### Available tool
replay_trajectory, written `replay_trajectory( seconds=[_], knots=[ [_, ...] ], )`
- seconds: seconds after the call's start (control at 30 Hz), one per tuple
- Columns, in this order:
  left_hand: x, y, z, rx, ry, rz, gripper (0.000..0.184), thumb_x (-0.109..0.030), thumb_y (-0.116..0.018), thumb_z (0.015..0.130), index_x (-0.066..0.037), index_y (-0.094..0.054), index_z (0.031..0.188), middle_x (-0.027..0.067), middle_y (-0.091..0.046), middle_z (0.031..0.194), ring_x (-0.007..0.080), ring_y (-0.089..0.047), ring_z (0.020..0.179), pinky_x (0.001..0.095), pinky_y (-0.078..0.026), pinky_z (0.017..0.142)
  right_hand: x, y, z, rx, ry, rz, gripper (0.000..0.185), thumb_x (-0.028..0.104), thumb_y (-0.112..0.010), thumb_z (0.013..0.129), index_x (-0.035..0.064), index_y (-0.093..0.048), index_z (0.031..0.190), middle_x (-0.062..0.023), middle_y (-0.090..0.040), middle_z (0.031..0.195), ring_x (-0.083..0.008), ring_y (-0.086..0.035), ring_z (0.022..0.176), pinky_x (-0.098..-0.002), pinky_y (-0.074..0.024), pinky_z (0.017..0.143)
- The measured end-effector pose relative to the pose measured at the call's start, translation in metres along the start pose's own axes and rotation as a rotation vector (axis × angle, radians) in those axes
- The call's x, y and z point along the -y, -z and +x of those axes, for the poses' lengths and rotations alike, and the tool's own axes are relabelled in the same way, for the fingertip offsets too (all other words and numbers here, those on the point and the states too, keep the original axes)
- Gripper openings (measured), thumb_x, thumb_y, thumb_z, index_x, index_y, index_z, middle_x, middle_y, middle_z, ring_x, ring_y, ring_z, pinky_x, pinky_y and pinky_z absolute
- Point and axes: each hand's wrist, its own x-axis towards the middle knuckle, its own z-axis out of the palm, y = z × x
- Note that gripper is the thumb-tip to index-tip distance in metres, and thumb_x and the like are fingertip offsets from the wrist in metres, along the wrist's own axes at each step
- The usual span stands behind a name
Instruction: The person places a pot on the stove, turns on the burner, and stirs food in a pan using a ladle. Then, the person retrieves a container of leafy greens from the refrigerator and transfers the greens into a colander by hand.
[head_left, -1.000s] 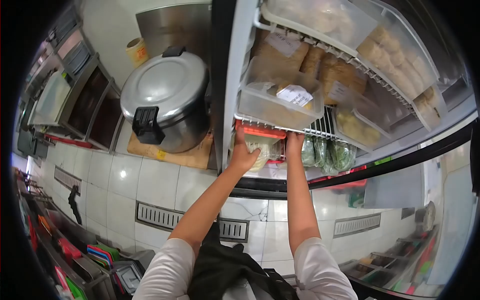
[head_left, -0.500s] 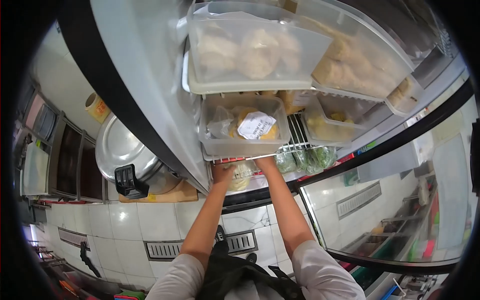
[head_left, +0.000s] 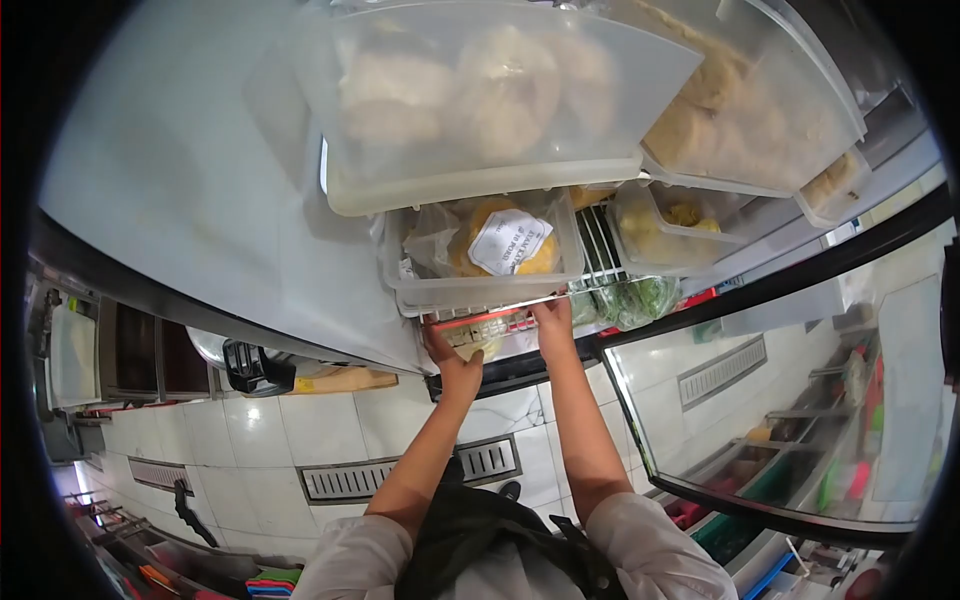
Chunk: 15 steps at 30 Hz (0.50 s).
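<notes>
Low in an open fridge, under a wire shelf, a red-edged tray [head_left: 490, 329] of pale food pieces lies between my hands. My left hand [head_left: 457, 368] grips its left end, the thumb towards me and the fingertips partly hidden. At the other end, my right hand [head_left: 554, 325] is closed on the tray's right side, its fingers partly under the shelf edge. Just above stands a clear plastic bin [head_left: 480, 292] with a labelled bag [head_left: 511, 243] of yellow food. Bagged green vegetables [head_left: 640, 302] lie to the right of my right hand.
Large translucent bins [head_left: 490, 95] of pale food fill the shelf above. A smaller bin [head_left: 670, 240] of yellow pieces stands at right. The glass door [head_left: 740, 410] is swung open on the right. A metal pot [head_left: 208, 345] with a black handle sits left, beyond the fridge wall.
The view has moved closer to the fridge and turned, so its side wall covers most of the pot. The red-edged tray shows more between my hands, and my left thumb now points right.
</notes>
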Motion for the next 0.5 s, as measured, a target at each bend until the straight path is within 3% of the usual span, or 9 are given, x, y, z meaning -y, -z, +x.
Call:
replay_trajectory(
  seconds=[0.1, 0.2, 0.23, 0.27, 0.33, 0.43, 0.5],
  knots=[
    [-0.004, -0.013, -0.013, -0.050, 0.061, 0.000, 0.087, -0.007, -0.067, 0.067, -0.005, -0.016, 0.138, 0.0209, -0.026, 0.135, 0.0340, -0.027, 0.128, 0.0479, -0.022, 0.104, -0.010, 0.005, -0.003, -0.020, -0.203, -0.088, 0.031, 0.009, -0.061, 0.083, 0.0023, -0.048, 0.110, -0.0088, -0.057, 0.104, -0.0138, -0.058, 0.088, -0.0244, -0.0471, 0.072],
    [-0.020, -0.013, -0.003, -0.075, 0.861, -1.011, 0.069, -0.022, -0.059, 0.083, -0.013, -0.019, 0.138, 0.0165, -0.034, 0.132, 0.0310, -0.041, 0.119, 0.0503, -0.029, 0.100, -0.001, -0.014, -0.009, -0.152, -0.073, 0.146, 0.025, 0.008, -0.056, 0.086, 0.0027, -0.049, 0.109, -0.0064, -0.058, 0.101, -0.0132, -0.058, 0.083, -0.0255, -0.0471, 0.069],
    [-0.012, -0.015, 0.003, -0.036, 0.855, -1.097, 0.064, -0.027, -0.055, 0.085, -0.015, -0.020, 0.138, 0.0147, -0.037, 0.131, 0.0299, -0.044, 0.116, 0.0502, -0.031, 0.098, 0.005, -0.018, -0.009, -0.200, -0.014, 0.263, 0.024, 0.008, -0.055, 0.087, 0.0030, -0.049, 0.110, -0.0050, -0.059, 0.100, -0.0130, -0.057, 0.082, -0.0262, -0.0468, 0.069],
    [0.002, -0.015, 0.010, 0.005, 0.847, -1.181, 0.059, -0.031, -0.051, 0.088, -0.017, -0.021, 0.137, 0.0130, -0.039, 0.130, 0.0289, -0.047, 0.113, 0.0501, -0.033, 0.096, 0.000, -0.013, -0.005, -0.193, 0.003, 0.259, 0.031, 0.011, -0.054, 0.088, 0.0030, -0.045, 0.117, -0.0069, -0.056, 0.109, -0.0154, -0.057, 0.091, -0.0288, -0.0472, 0.078],
    [0.012, -0.021, 0.021, 0.007, 0.894, -1.291, 0.053, -0.041, -0.045, 0.091, -0.019, -0.025, 0.135, 0.0104, -0.042, 0.127, 0.0289, -0.050, 0.109, 0.0485, -0.038, 0.092, -0.007, -0.006, 0.004, -0.165, -0.001, 0.317, 0.032, 0.010, -0.050, 0.090, 0.0014, -0.043, 0.121, -0.0094, -0.055, 0.113, -0.0170, -0.055, 0.099, -0.0300, -0.0455, 0.084],
    [0.013, -0.026, 0.031, -0.145, 1.007, -1.256, 0.051, -0.042, -0.043, 0.092, -0.019, -0.026, 0.135, 0.0097, -0.041, 0.129, 0.0307, -0.049, 0.110, 0.0492, -0.039, 0.092, -0.023, 0.001, 0.021, -0.185, -0.026, 0.250, 0.036, 0.013, -0.049, 0.092, 0.0033, -0.043, 0.126, -0.0096, -0.052, 0.120, -0.0192, -0.051, 0.109, -0.0317, -0.0426, 0.091],
    [0.016, -0.018, 0.045, -0.105, 1.043, -1.244, 0.048, -0.039, -0.041, 0.093, -0.019, -0.027, 0.135, 0.0093, -0.042, 0.129, 0.0323, -0.049, 0.109, 0.0498, -0.038, 0.092, -0.027, 0.002, 0.032, -0.247, -0.107, 0.157, 0.039, 0.013, -0.049, 0.091, 0.0050, -0.043, 0.128, -0.0090, -0.051, 0.122, -0.0190, -0.050, 0.111, -0.0311, -0.0409, 0.093]
  ],
)
